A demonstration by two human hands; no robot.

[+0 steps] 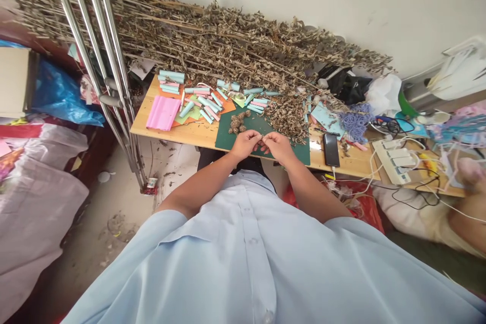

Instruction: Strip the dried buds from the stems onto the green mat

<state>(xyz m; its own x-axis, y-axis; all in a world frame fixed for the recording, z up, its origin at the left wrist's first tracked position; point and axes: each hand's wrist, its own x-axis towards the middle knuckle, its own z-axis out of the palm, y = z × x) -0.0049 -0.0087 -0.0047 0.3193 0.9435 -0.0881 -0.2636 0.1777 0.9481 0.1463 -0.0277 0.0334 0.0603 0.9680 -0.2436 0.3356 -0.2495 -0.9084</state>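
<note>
My left hand [245,144] and my right hand [279,147] sit side by side at the table's front edge, their fingertips meeting over a green cutting mat [281,149]. Both pinch a small item, too small to identify. Just beyond my left hand lies a little pile of brown dried buds [238,122]. A heap of crumbled dried leaves [284,116] covers the mat's far right part. Teal and pink paper rolls [201,102] lie scattered farther left, on coloured paper sheets.
Dried leafy branches [197,45] lie along the back of the wooden table [182,136], against a metal rack [102,61]. A black phone [331,150] and a white power strip [391,162] with tangled cables lie to the right. Another person's arm [469,207] shows at the right edge.
</note>
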